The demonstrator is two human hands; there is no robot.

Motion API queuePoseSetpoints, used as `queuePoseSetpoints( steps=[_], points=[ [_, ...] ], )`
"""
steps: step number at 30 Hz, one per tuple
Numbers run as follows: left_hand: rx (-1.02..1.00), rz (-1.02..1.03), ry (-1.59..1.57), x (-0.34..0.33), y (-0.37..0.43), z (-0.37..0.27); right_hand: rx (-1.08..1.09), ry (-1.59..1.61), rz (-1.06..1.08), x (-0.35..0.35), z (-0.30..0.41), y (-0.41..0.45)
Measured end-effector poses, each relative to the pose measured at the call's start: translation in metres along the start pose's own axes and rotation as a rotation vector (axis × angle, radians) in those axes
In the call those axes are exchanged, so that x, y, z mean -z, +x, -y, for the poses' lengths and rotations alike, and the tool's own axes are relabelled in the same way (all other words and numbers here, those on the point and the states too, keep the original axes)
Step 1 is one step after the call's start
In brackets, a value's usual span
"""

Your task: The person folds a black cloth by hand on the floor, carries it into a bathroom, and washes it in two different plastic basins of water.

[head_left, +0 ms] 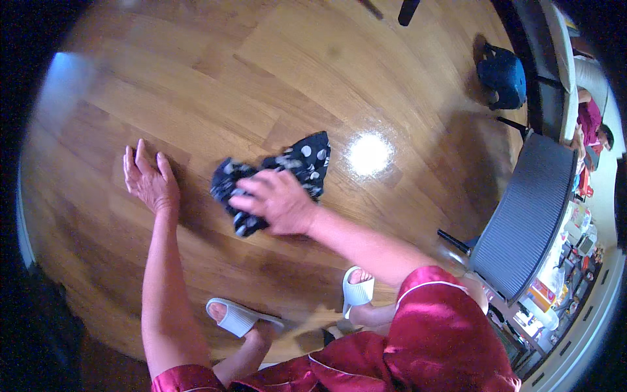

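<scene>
My right hand (277, 201) grips a bunched black cloth with white dots (313, 157) over the wood-plank floor (274, 88). The fingers are slightly blurred, and part of the cloth is hidden beneath them. One corner of the fabric spreads out flat beyond my knuckles. To the left, my left hand (152, 179) holds nothing, its fingers spread above the floor; whether it touches the boards I cannot tell. Below both hands, my feet wear white ridged slippers (240, 318).
A grey ribbed bench top (524, 220) on black legs stands at the right. Beyond it are a blue stool (502, 76), a person in a dark red top (590, 117) and shelves of assorted items (563, 279). A dark furniture leg (407, 12) shows at the top edge.
</scene>
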State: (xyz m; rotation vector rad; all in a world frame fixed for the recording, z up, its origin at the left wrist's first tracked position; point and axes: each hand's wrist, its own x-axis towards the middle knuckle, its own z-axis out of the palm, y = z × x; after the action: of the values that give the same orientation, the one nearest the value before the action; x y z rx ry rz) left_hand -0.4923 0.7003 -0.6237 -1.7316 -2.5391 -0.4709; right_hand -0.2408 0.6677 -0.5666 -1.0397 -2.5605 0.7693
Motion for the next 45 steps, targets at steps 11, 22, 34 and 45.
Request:
queuePoseSetpoints(
  steps=[11,22,34,45],
  points=[
    [-0.061,-0.065,0.047,-0.012,0.001,0.017,-1.409,-0.046,-0.670,0.175,-0.225,-0.196],
    [-0.024,-0.036,0.074,-0.010,0.000,0.017,-0.164,-0.076,0.162,0.065,-0.076,-0.077],
    [0.006,0.003,-0.029,-0.002,-0.004,0.013,-0.105,-0.125,0.102,0.049,-0.089,-0.086],
    [-0.035,0.044,-0.012,0.014,0.002,0.036,-0.184,-0.216,0.281,0.053,-0.072,-0.062]
  ],
)
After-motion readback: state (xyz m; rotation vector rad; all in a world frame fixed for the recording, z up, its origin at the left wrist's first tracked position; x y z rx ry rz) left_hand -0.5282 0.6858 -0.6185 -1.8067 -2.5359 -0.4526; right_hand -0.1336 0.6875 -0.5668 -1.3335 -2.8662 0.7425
